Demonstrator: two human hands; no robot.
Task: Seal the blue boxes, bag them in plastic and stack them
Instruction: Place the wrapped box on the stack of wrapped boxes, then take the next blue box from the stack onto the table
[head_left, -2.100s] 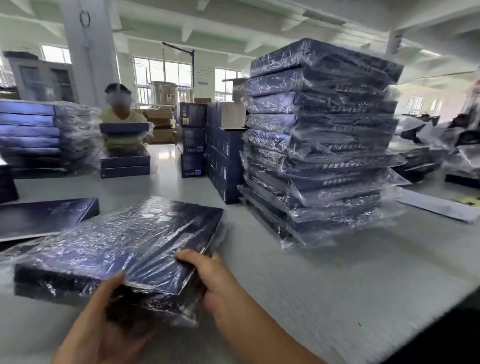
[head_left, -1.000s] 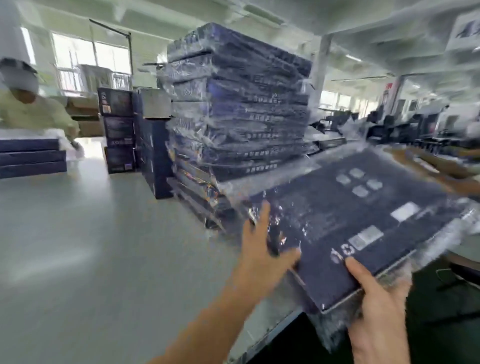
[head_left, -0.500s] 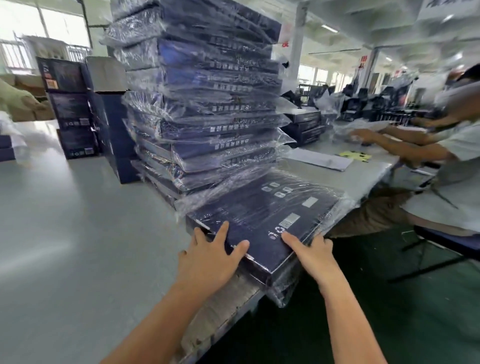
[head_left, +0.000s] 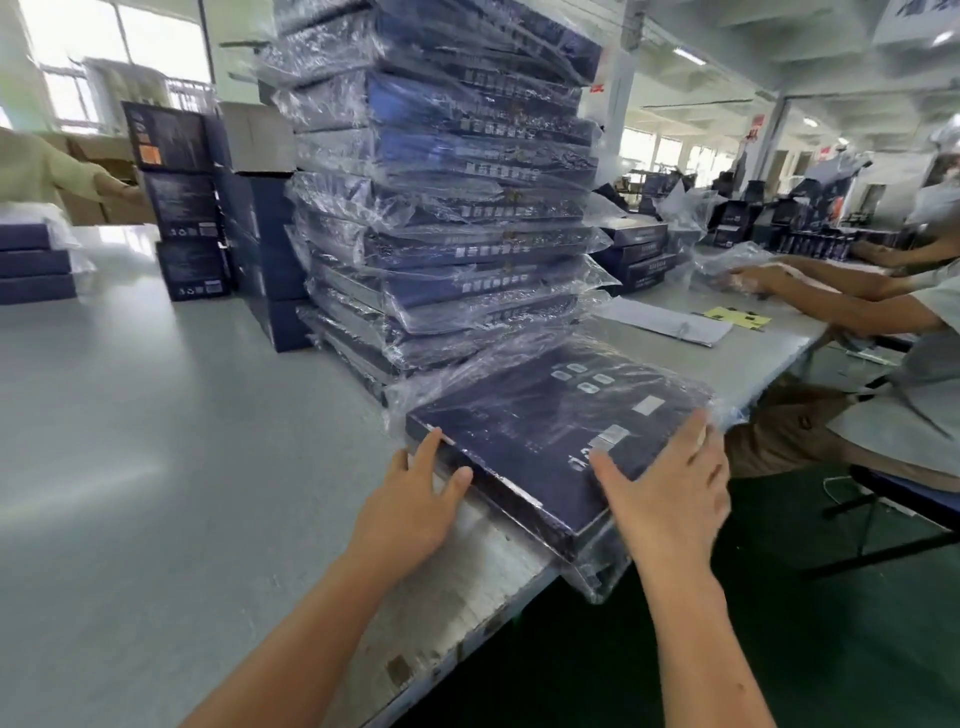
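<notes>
1. Left hand (head_left: 415, 499): the grip is spread and nothing is enclosed. The fingers are held straight, and the fingertips and thumb are laid against the near-left side of the bagged blue box (head_left: 524, 431).
2. Right hand (head_left: 670, 488): the grip is spread wide with the palm down. The fingers are laid flat on the box's top face by its near-right edge. The hand is slightly blurred.
3. Bagged blue box: laid flat on the grey worktop (head_left: 156, 467), with the printed face of white labels and symbols turned upward. It is set cornerwise, one corner pointed toward the wearer and projecting past the worktop's edge. Which pair of sides is the longer cannot be told. Loose plastic is bunched at the far side and hangs below the projecting corner.
4. Stack of bagged boxes (head_left: 441, 208): stood directly behind the box, tall and slightly uneven. Its loose plastic is touched by that of the box.
5. Upright dark cartons (head_left: 182, 208): ranged behind and left of the stack.
6. Unbagged blue boxes (head_left: 31, 265): piled at the far left.
7. Paper sheets (head_left: 665, 319): laid flat to the right of the stack.
8. Seated person (head_left: 883, 364): placed at the right side of the worktop, arms extended over it.
</notes>
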